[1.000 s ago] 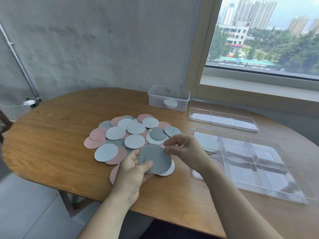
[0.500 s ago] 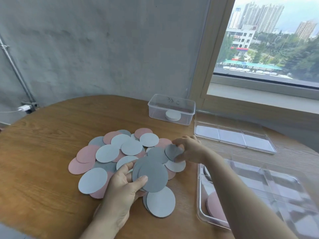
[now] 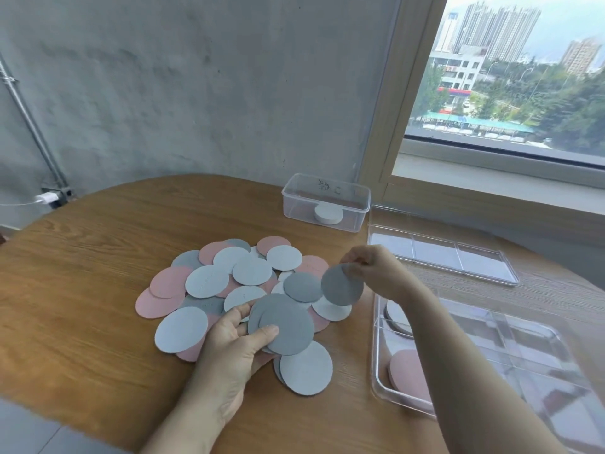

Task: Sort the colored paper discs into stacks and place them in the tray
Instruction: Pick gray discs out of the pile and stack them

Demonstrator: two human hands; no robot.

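Dark grey round paper disc (image 3: 342, 285), just lifted off the pile (image 3: 209, 283), hangs pinched in our right grip (image 3: 379, 271); left grip (image 3: 235, 348) clasps its matching stack (image 3: 289, 326).

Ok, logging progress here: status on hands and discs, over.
Left hand grips dark grey disc stack. Right hand pinches one dark grey disc above the pile. Tray holds a pink stack; right forearm crosses it.
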